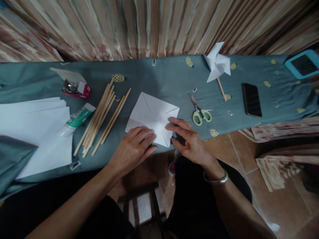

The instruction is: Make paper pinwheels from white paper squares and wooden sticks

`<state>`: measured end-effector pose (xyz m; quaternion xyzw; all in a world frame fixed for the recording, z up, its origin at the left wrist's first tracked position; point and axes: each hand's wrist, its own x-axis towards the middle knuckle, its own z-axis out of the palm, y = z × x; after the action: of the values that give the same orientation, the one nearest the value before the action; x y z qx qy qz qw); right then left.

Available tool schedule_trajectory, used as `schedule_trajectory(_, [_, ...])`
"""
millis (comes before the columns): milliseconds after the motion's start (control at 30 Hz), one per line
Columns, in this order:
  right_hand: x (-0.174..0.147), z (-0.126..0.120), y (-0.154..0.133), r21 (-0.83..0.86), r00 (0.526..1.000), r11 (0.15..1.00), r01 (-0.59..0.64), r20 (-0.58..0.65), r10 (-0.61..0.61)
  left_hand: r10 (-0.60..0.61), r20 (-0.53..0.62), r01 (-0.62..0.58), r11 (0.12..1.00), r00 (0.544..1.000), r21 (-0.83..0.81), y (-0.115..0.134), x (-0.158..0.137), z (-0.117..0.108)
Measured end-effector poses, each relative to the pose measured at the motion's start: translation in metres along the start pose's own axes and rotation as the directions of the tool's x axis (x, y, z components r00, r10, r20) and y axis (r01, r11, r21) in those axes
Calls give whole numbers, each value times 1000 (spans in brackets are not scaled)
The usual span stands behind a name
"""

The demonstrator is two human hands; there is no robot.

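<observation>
Head view: your left hand (138,142) rests with fingers bent on the lower edge of the white paper square (154,114), at the centre of the frame; whether its thumb pinches that edge, you cannot tell. Your right hand (186,137) has its grip spread, fingertips on the square's right side, thumb apart from them.

The square should handle as light, thin and floppy — likely to slide or crease if pushed. Dark lines run inward from its corners, cuts or folds; if cuts, those parts would tear easiest, so hold the uncut middle flat and take corners lightly.

Right of it on the worktop (171,74) lie green-handled scissors (198,111), then a paper pinwheel (218,64) at upper right — a phone (251,99) beyond. To the left are wooden sticks (96,118), a green-and-white tube (81,116) and white sheets (50,132).
</observation>
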<state>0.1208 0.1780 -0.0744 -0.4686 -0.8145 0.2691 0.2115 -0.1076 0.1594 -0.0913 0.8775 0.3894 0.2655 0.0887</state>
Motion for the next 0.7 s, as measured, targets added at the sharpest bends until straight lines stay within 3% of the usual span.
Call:
schedule_trajectory(233, [0,-2,1,35,1000,999,-18,7,18,27,-48,-26,999,998,30,-1,3,3])
schedule_trajectory(400, [3,-2,-4,206,998,976,-66,7,66,-12,-96,9,999,995,-33,0,4,3])
schedule_trajectory(567, [11,7,-12,359,993,928,-100,-29,118,-74,-55,67,991,996,-119,3,0,1])
schedule_trajectory(700, [16,13,-14,326,990,939,-109,-52,133,-101,-51,92,983,994,-159,4,-3,0])
